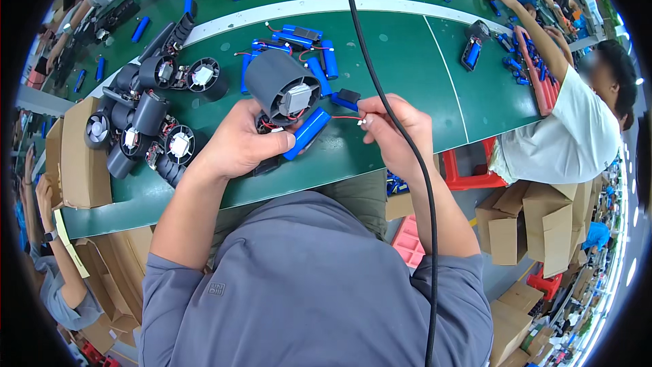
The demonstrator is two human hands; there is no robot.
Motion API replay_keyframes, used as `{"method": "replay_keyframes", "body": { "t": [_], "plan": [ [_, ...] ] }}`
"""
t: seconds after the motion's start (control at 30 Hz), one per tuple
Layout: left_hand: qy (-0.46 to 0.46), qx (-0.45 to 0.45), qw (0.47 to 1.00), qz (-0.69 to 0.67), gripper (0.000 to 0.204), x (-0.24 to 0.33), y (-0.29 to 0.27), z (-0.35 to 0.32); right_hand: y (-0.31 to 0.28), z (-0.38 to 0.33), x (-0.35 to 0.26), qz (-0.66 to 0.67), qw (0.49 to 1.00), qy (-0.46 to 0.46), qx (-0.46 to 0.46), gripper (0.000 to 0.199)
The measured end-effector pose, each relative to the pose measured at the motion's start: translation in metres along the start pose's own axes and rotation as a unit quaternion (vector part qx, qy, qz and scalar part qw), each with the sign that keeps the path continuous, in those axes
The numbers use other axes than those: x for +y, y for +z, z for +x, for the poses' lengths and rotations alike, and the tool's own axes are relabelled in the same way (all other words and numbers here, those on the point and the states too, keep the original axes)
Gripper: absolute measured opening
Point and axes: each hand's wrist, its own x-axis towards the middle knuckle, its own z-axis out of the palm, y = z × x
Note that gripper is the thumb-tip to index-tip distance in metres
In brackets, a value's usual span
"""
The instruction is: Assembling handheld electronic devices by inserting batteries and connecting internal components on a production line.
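My left hand (238, 143) grips a dark grey cylindrical fan housing (280, 85) and presses a blue battery cell (307, 132) against it with the thumb. Red and black wires run from the cell to my right hand (390, 129), whose fingertips pinch a small white connector (365, 121) at the wire's end. Both hands hover just above the green conveyor belt (401, 61). A small black part (349, 96) lies on the belt right behind the wire.
Several grey fan units (153, 119) are piled at the left beside a cardboard box (81, 156). Loose blue cells (319, 54) lie behind the housing. A black cable (380, 95) hangs across the view. Another person (570, 122) works at the right; cartons stand below.
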Motion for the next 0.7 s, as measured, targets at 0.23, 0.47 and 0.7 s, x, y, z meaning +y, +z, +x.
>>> {"method": "replay_keyframes", "body": {
  "t": [0.23,0.47,0.7],
  "plan": [
    [0.004,-0.012,0.999,-0.046,0.055,0.0,-0.003,0.001,0.012,0.009,0.002,-0.203,0.964,-0.164,0.048,0.012],
    [0.024,-0.022,0.997,-0.076,0.036,0.001,-0.008,-0.002,0.024,0.021,0.005,-0.195,0.961,-0.194,0.037,0.011],
    [-0.045,0.023,0.97,-0.236,0.045,-0.001,-0.007,0.001,0.033,0.025,0.01,-0.117,0.979,-0.162,0.026,0.008]
  ]
}}
